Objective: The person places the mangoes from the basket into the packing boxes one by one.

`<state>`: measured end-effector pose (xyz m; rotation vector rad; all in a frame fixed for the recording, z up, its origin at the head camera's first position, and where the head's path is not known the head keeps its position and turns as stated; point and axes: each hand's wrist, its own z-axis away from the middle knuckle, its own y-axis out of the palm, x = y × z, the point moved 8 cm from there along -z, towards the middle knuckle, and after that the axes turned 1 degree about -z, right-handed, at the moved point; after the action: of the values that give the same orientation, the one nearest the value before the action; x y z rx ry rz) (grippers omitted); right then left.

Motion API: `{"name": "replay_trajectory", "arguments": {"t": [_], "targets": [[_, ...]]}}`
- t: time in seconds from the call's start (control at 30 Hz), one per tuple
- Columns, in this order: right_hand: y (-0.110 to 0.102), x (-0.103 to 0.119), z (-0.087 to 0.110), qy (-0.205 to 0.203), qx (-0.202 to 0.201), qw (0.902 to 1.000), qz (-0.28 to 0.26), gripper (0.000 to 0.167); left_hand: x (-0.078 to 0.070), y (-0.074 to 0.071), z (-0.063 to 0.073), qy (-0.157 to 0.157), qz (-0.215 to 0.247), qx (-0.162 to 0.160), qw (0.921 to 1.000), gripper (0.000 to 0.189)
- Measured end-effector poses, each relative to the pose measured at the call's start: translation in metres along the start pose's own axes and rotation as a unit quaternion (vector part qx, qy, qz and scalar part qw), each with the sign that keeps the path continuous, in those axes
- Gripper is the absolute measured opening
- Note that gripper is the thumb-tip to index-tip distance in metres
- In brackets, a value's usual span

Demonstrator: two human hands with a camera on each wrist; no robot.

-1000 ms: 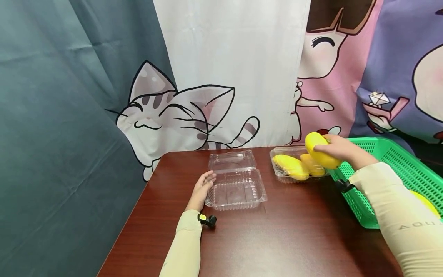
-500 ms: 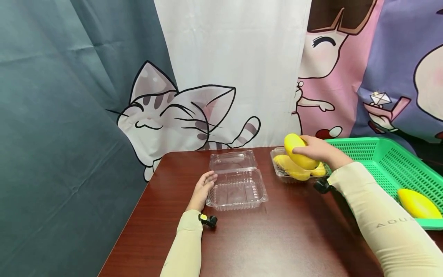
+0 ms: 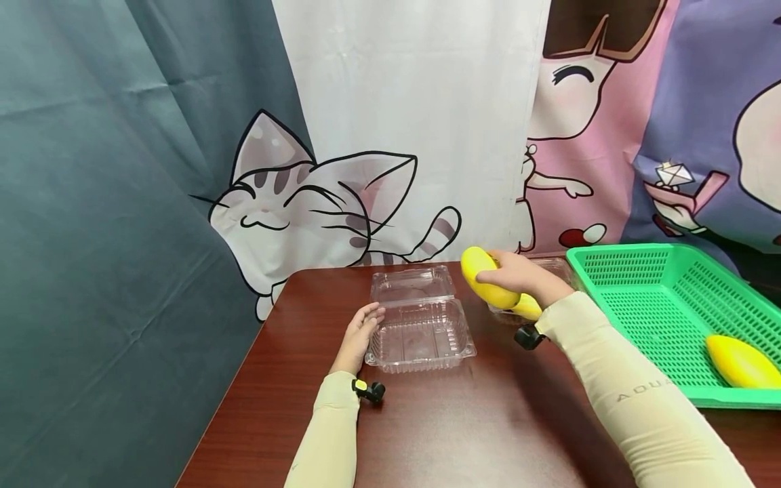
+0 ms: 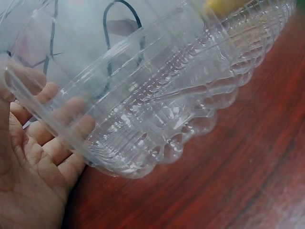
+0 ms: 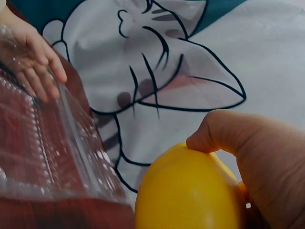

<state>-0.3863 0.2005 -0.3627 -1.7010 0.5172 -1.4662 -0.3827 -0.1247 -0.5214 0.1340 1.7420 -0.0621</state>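
My right hand grips a yellow mango, held up over the table between two clear plastic boxes. In the right wrist view the thumb lies across the top of the mango. An open clamshell box stands in front of me with its lid folded back, and nothing lies in it. My left hand rests at the box's left side. In the left wrist view its loosely bent fingers lie along the clear wall, partly seen through the plastic.
Behind the right hand, a second clear box holds yellow mangoes, mostly hidden. A green basket stands at the right with one mango in it. A printed curtain hangs along the table's back edge.
The right hand has carried the mango leftward from beside the green basket, across the filled box, towards the open box. My left hand and the open box stay in place.
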Motion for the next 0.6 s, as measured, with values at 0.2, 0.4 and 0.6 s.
{"name": "replay_trajectory", "arguments": {"t": [0.2, 0.4, 0.6], "targets": [[0.022, 0.023, -0.009, -0.013, 0.011, 0.9998, -0.011, 0.077, -0.003, -0.002, -0.002, -0.011, 0.01, 0.005, 0.9999, 0.043], [0.044, 0.041, -0.017, -0.023, 0.031, 0.999, -0.023, 0.076, 0.0, -0.003, -0.003, -0.019, 0.009, -0.001, 0.9998, 0.046], [0.064, 0.052, -0.021, -0.016, 0.033, 0.9992, -0.016, 0.079, -0.002, 0.0, 0.0, -0.012, -0.006, -0.003, 0.9999, 0.046]]}}
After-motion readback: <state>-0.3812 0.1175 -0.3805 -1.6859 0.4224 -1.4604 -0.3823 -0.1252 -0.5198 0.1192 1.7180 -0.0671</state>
